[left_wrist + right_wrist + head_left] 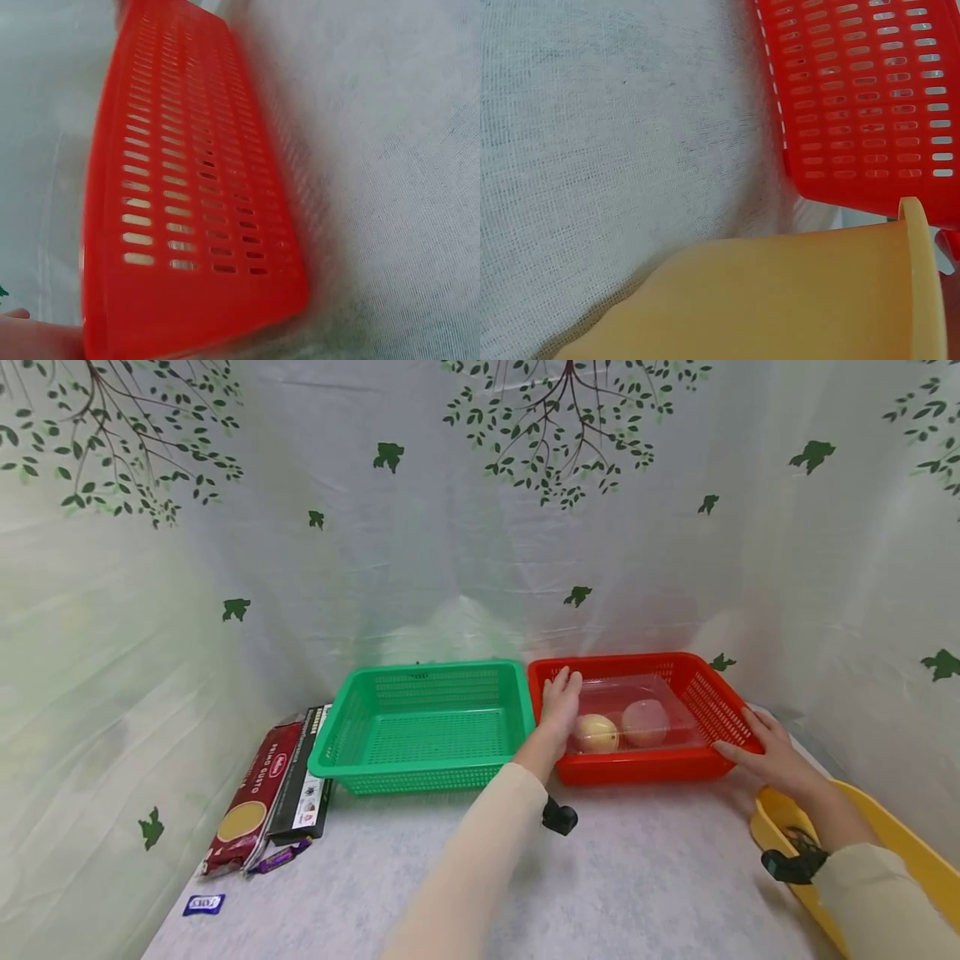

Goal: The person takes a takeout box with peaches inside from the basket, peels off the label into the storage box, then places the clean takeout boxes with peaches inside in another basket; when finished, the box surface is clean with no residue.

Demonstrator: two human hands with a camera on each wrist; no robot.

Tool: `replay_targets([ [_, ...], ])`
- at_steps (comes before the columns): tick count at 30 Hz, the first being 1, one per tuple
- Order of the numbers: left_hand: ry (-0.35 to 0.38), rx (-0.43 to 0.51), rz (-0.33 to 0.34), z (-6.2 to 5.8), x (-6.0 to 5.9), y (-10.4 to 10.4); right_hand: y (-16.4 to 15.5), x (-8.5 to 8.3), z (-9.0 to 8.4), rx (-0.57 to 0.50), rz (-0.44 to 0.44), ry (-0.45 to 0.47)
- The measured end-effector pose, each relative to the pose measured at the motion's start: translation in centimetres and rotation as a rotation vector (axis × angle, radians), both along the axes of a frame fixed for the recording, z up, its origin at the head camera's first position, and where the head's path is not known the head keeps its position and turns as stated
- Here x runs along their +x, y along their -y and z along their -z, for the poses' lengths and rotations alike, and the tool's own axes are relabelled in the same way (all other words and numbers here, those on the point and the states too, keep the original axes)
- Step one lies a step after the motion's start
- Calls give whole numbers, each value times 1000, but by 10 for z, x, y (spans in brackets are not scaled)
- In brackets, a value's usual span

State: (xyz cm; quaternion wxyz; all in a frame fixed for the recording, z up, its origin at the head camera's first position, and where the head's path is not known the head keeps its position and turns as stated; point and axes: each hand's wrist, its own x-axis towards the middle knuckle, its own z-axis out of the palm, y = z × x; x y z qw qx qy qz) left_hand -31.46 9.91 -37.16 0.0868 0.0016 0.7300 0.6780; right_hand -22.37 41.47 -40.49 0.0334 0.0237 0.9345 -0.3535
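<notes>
In the head view a red plastic basket [637,766] stands at the right of the table. My left hand [561,702] lies over its left rim with fingers stretched out. At the front right corner, my right hand [772,756] touches the rim, thumb and fingers spread apart. Inside the basket is a clear plastic box [615,693], with a round yellow thing [596,734] and a round pink thing [645,723] showing at it. Both wrist views show the basket's slotted side walls, and little of the hands.
An empty green basket [420,772] stands close at the left. Beyond it lie a dark red packet [251,802], a black box [306,802], a purple-wrapped bar [279,857] and a small blue packet [203,904]. A yellow container [892,831] stands under my right forearm.
</notes>
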Motion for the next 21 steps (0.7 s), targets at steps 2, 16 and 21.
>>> replay_targets([
  [2, -34, 14, -8, -1, 2, 3, -2, -1, 1, 9, -6, -4],
  [16, -167, 50, 35, 8, 45, 38, -1, 2, -2, 159, 36, -21],
  [21, -283, 23, 68, 6, 57, 67, 13, 6, -10, 274, 91, -135],
])
